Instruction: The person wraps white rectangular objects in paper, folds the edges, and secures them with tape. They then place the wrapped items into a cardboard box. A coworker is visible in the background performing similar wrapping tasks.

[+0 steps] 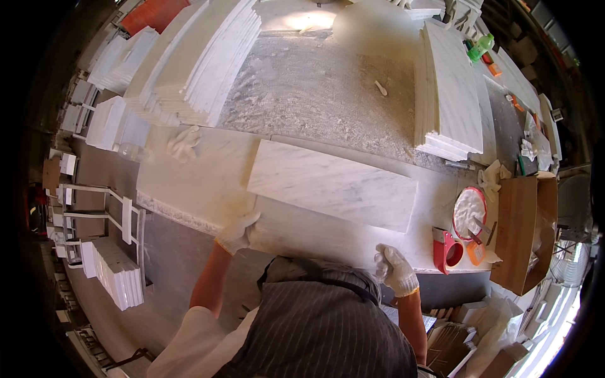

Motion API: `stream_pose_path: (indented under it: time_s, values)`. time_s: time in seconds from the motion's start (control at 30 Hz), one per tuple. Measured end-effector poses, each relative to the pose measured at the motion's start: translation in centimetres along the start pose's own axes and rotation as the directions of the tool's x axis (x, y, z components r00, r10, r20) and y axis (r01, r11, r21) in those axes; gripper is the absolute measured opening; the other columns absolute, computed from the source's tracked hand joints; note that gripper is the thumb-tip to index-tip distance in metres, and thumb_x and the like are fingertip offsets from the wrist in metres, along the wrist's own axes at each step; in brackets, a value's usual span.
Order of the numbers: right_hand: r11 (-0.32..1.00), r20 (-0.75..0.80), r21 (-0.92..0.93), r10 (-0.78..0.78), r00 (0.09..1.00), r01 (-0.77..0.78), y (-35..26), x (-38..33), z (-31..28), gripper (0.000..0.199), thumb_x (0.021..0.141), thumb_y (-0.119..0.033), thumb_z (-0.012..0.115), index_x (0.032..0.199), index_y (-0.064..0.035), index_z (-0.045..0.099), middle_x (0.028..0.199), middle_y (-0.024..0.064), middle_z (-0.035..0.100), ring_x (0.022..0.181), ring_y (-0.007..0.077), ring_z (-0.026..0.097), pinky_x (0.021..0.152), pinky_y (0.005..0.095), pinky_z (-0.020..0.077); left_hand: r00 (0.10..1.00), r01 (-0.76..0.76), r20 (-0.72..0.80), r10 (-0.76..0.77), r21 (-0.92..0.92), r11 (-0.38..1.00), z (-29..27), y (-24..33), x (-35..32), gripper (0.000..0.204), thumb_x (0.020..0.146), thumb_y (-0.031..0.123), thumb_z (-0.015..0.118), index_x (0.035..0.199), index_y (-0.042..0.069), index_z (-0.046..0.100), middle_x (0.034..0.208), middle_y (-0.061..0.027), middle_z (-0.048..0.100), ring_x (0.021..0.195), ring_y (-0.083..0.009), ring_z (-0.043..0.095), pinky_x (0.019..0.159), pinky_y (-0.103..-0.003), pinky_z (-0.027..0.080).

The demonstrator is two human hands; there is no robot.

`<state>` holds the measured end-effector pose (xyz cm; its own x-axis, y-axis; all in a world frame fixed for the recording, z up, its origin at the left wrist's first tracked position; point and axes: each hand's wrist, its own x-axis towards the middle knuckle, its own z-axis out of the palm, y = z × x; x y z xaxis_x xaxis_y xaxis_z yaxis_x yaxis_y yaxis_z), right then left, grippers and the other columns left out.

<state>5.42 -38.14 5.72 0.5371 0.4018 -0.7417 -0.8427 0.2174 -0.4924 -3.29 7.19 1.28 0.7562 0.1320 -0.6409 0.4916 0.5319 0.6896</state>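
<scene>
On workbench, marble slab (332,184) between gloved hands: left hand (237,232), right hand (395,269) gripping its near corners.

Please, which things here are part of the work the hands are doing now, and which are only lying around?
In the work:
- left hand, gloved, on the slab edge
- right hand, gloved, at the near edge
- marble slab on the bench

Lying about:
- spare gloves
- red tape dispenser
- bowl of white paste
- green bottle
- stacked slabs

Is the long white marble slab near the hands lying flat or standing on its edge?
Lying flat. The marble slab shows its broad veined face upward, resting on the larger slab beneath. The left hand and right hand are at the lower slab's near edge.
</scene>
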Motion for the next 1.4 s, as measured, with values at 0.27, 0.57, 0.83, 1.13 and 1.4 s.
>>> stream_pose_path:
  time_s: [0.27,0.57,0.83,1.13,1.4]
  values:
    - [0.855,0.055,0.48,-0.254,0.966,0.198,-10.6,10.8,-0.2,0.034,0.098,-0.032,0.061,0.121,-0.0078,0.059,0.101,0.0006,0.066,0.085,0.0116,0.062,0.067,0.0249,0.051,0.947,-0.314,-0.089,0.31,-0.476,0.822,11.3,15.7,8.7,0.031,0.102,0.03,0.056,0.121,0.007,0.06,0.109,-0.0113,0.066,0.085,-0.0225,0.065,0.078,-0.032,0.055]
    - [0.678,-0.092,0.252,-0.693,0.715,0.69,-12.6,17.8,-5.0,0.063,0.101,-0.041,0.054,0.149,-0.0042,0.037,0.143,0.0116,0.05,0.122,0.029,0.056,0.099,0.0353,0.0466,0.74,-0.605,0.366,0.564,0.728,0.321,15.1,8.1,4.5,0.038,0.098,0.026,0.057,0.13,0.006,0.058,0.129,-0.0172,0.06,0.125,-0.0339,0.052,0.107,-0.044,0.041]
    - [-0.544,0.704,-0.702,-0.431,0.565,0.46,-4.5,10.2,5.9,0.043,0.097,-0.03,0.053,0.136,-0.0112,0.057,0.142,0.0132,0.054,0.137,0.0333,0.045,0.116,0.048,0.0308,0.573,-0.532,0.741,0.35,0.661,-0.529,15.6,4.2,7.5,0.048,0.089,0.036,0.064,0.131,0.013,0.059,0.142,-0.0095,0.051,0.133,-0.0314,0.043,0.112,-0.051,0.03]
    - [0.072,-0.099,-0.993,-0.937,0.336,-0.092,-9.3,13.9,-2.0,0.068,0.085,-0.046,0.068,0.14,-0.0092,0.049,0.14,0.0192,0.051,0.129,0.0396,0.047,0.108,0.0474,0.0371,0.538,-0.103,0.464,0.703,0.865,-0.492,11.1,8.7,13.3,0.054,0.091,0.044,0.061,0.133,0.011,0.055,0.134,-0.0112,0.056,0.129,-0.0314,0.045,0.108,-0.05,0.033]
    - [0.259,-0.194,-0.965,-0.818,0.542,0.046,-10.9,13.7,-3.0,0.048,0.083,-0.043,0.074,0.115,-0.0069,0.068,0.109,0.0174,0.065,0.101,0.0325,0.062,0.088,0.0419,0.0491,0.621,0.104,-0.17,0.765,0.985,0.135,9.6,9.1,14.4,0.061,0.079,0.05,0.074,0.118,0.005,0.063,0.118,-0.0161,0.064,0.112,-0.0322,0.056,0.095,-0.043,0.045]
